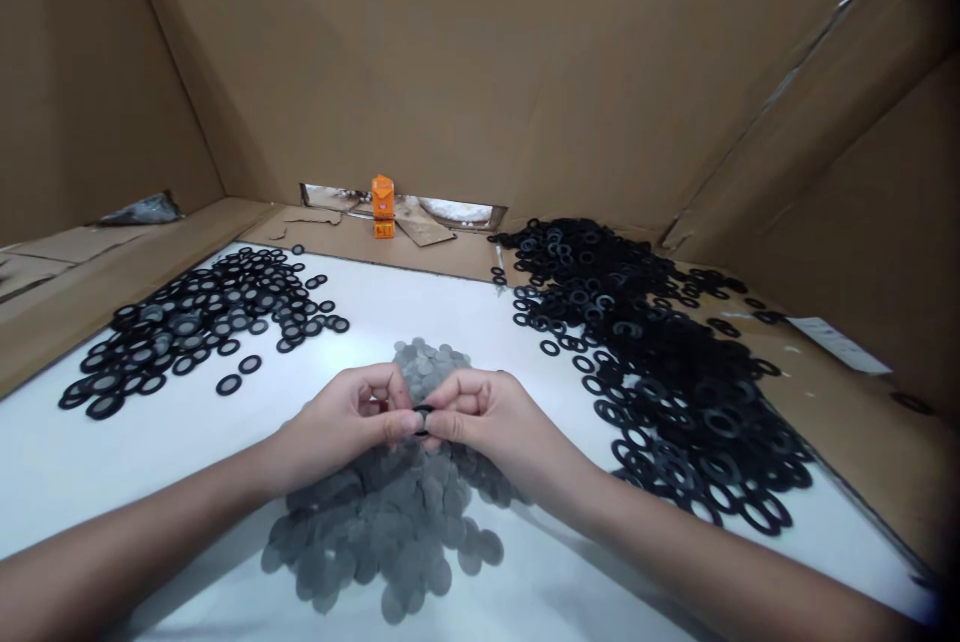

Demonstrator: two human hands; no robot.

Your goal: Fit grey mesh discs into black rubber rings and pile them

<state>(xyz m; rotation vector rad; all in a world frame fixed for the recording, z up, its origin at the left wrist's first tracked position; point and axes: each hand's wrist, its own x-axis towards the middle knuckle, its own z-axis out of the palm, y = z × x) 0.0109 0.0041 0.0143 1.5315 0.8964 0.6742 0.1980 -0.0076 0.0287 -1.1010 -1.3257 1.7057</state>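
Observation:
Between their fingertips, my left hand (371,412) and my right hand (472,410) both pinch one small black ring (424,409). Thumbs and fingers cover most of it, so whether a disc sits inside is hard to make out. Under and around the hands spreads a heap of thin grey discs (405,522). To the left lies a pile of black rings with grey discs in their middles (202,317). A large heap of open black rings (660,392) covers the right side.
A white board (360,282) forms the work surface, with cardboard walls (450,52) on several sides. At the back stands a small orange box (383,205) by a slot in the cardboard. A white paper slip (838,344) lies at the right.

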